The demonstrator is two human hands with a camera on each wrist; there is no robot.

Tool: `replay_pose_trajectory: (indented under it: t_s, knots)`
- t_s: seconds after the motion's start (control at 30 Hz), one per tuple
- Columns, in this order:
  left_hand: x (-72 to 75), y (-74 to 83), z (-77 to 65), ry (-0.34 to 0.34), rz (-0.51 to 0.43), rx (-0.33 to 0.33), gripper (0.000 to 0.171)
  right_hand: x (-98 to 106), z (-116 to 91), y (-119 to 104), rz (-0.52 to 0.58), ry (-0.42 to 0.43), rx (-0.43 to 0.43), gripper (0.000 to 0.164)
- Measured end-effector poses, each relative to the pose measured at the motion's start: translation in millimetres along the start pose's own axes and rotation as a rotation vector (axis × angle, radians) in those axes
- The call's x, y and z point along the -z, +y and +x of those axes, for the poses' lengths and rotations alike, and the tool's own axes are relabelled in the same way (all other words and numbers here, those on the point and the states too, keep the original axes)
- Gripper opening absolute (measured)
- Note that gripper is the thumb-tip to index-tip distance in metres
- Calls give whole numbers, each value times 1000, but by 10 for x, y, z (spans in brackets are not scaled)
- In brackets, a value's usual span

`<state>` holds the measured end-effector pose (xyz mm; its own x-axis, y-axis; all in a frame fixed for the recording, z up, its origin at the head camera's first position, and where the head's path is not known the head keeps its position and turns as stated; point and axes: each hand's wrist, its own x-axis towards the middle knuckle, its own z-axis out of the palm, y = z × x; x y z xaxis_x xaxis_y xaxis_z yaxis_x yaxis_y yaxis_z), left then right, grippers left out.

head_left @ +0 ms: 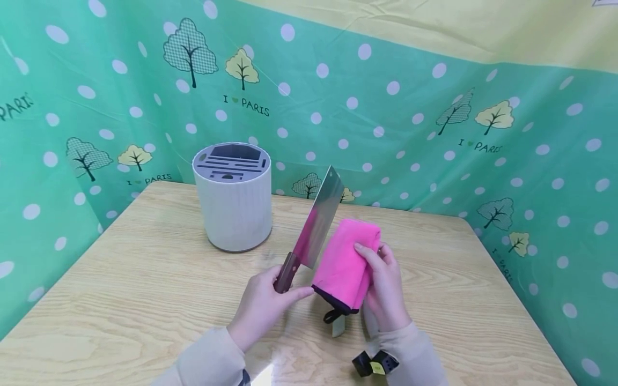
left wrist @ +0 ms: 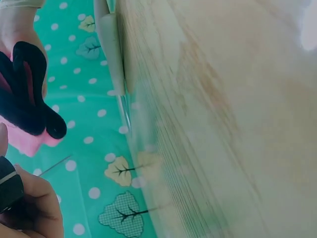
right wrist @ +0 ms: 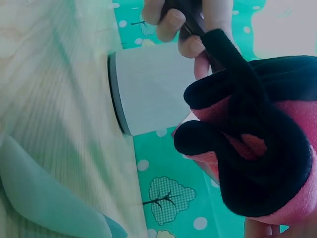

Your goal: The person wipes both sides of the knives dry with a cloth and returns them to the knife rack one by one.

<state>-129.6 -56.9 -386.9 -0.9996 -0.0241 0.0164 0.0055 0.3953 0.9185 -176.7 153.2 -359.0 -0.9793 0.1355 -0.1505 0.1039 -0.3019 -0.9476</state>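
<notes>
My left hand (head_left: 265, 303) grips a cleaver (head_left: 318, 220) by its dark brown wooden handle (head_left: 287, 272). The broad blade tilts up, away from me, and leans right. In my right hand (head_left: 383, 284) is a folded pink cloth (head_left: 347, 257) with black edging and a black loop (right wrist: 235, 64), its thumb on top. The cloth sits just right of the blade, and its pink shows on the steel; whether they touch I cannot tell. The left thumb's tip is at the cloth's near corner. The right wrist view shows the cloth's folded layers end-on.
A white ribbed knife block (head_left: 234, 203) with a grey slotted top stands at the back left. Below the cloth, a tool with a pale handle (right wrist: 49, 193) lies on the wooden table (head_left: 145, 284), partly hidden. Patterned green curtains (head_left: 386, 123) enclose the back and sides.
</notes>
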Motion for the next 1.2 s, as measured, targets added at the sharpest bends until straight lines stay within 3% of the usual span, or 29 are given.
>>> replay_pose_trajectory:
  t_s: [0.3, 0.67, 0.87, 1.2]
  knots:
    - [22, 5, 16, 0, -42, 23, 39, 102, 27, -55, 47, 24, 35, 21]
    - [13, 27, 27, 42, -37, -43, 48, 214, 49, -175, 126, 40, 66, 18]
    - [11, 30, 30, 39, -134, -18, 59, 257, 34, -232, 117, 32, 52, 25]
    - [-1, 19, 27, 3, -270, 28, 49, 267, 22, -268, 154, 40, 52, 23]
